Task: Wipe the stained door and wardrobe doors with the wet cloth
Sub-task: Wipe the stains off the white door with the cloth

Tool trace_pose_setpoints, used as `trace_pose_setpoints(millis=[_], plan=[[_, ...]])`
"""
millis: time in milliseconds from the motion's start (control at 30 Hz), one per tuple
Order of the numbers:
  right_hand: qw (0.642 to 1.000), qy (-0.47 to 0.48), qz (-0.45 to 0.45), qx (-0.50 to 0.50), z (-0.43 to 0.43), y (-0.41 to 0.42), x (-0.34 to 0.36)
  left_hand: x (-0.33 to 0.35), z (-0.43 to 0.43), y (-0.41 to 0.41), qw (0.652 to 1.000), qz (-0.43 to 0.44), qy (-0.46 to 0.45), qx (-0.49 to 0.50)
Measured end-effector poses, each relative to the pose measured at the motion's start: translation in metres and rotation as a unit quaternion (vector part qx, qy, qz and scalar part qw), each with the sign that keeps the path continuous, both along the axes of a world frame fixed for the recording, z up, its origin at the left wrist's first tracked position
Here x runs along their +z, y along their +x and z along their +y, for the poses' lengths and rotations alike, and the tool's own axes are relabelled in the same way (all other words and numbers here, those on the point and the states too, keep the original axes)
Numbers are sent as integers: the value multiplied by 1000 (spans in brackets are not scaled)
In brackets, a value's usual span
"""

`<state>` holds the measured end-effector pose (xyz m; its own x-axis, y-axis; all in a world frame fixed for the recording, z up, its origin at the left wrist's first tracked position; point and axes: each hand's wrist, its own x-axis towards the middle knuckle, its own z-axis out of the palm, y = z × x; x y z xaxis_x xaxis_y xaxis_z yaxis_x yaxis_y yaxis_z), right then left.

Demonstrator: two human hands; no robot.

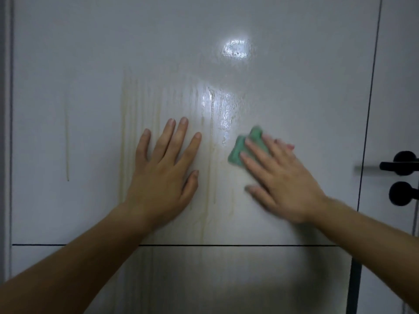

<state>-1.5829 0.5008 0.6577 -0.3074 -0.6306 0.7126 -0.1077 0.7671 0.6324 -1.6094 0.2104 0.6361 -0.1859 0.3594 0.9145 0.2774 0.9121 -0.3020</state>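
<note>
A white door (68,75) fills the view, marked with yellowish vertical drip stains (131,114) left of centre and a lone streak (67,141) further left. A wet glossy patch (222,109) shines near the middle. My left hand (163,175) lies flat on the door with fingers spread, holding nothing. My right hand (278,177), blurred, presses a folded green cloth (242,148) against the door just right of the stains; the cloth sticks out past my fingertips.
A black lever handle (399,165) and a black round knob (402,193) below it sit at the right edge. A dark horizontal groove (226,245) crosses the door low down, and a dark vertical groove (371,87) runs on the right. The door frame (5,132) borders the left.
</note>
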Motion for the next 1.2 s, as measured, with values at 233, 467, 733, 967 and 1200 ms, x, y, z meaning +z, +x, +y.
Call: trace_pose_setpoints(millis=[233, 467, 733, 967, 1200], plan=[[993, -117, 26, 0, -36, -6, 41, 2, -4, 1, 1000, 2, -3, -13], [999, -52, 2, -13, -28, -4, 58, 3, -22, 2, 999, -10, 30, 1], [1000, -7, 10, -5, -69, -7, 43, 5, -32, -1, 1000, -1, 3, 9], [998, -59, 4, -1, -86, -10, 120, 7, -40, -1, 1000, -3, -16, 1], [999, 31, 24, -13, -94, -10, 62, 5, -60, -4, 998, -13, 57, -11]])
